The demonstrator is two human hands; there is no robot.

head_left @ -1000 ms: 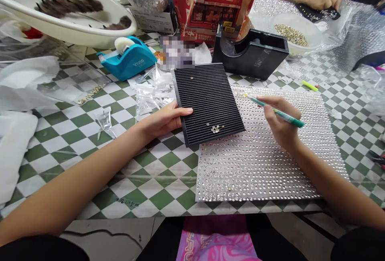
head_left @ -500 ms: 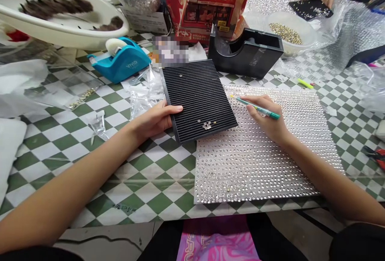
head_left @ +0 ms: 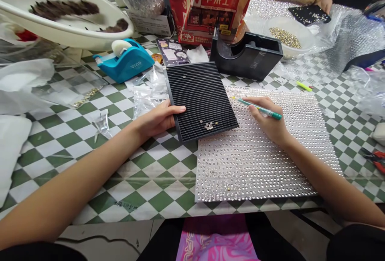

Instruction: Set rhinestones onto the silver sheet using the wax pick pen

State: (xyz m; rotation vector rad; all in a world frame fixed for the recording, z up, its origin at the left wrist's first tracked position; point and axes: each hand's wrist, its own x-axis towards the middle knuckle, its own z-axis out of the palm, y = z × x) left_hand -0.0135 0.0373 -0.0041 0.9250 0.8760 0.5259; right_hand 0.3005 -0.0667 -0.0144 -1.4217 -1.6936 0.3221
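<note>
Your left hand [head_left: 159,120] grips the tray's [head_left: 200,96] left edge; right hand [head_left: 272,126] pinches a pen [head_left: 268,112] near the sheet's [head_left: 252,168] far edge.

Fairly bright, whitish light fell from above onto the counter [head_left: 156,186], spreading quite evenly over its checks. The studded sheet [head_left: 249,158] broke it into a great many small glints, and the clear packets [head_left: 148,98] caught patches of white glare. The black ridged board [head_left: 201,96] showed dark, its grooves crisp. Below the counter, the floor [head_left: 102,235] sank into dimness. The wide lens stretched the white basin [head_left: 99,34] toward the left edge, while the clear bag [head_left: 373,96] at far right looked slightly smeared, perhaps from lens softness.
</note>
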